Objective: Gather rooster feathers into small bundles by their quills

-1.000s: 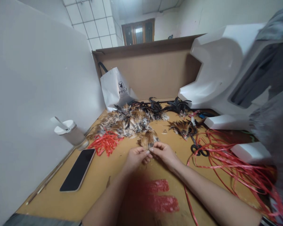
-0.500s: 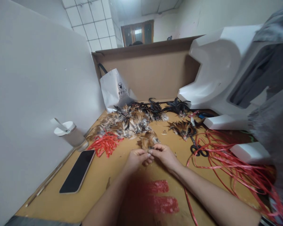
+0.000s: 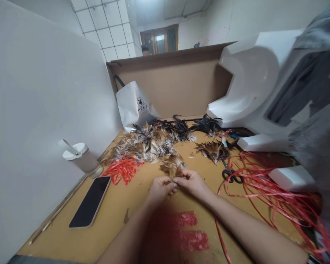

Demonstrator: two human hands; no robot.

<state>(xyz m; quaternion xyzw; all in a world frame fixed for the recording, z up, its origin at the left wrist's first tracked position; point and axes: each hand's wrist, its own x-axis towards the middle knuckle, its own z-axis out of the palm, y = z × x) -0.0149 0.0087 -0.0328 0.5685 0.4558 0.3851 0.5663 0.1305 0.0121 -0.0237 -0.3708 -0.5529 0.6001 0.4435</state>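
Observation:
My left hand and my right hand meet near the middle of the table, fingertips pinched together at the base of a small bunch of brown feathers. The bunch fans out away from me, its quill ends hidden by my fingers. Just beyond it lies a large heap of brown, grey and black feathers. A pile of short red plastic strips rests to the left of the heap. To the right sits a separate bunch of dark brown feathers, close to black-handled scissors.
A phone and a lidded cup stand along the left wall. Long red plastic strands tangle at right beside white foam pieces. A white paper bag leans at the back. Red strips lie at the near edge.
Both hands stay almost in place, still pinching at the feather bunch, with only slight finger shifts. Behind the back panel, a person's head has moved to the left.

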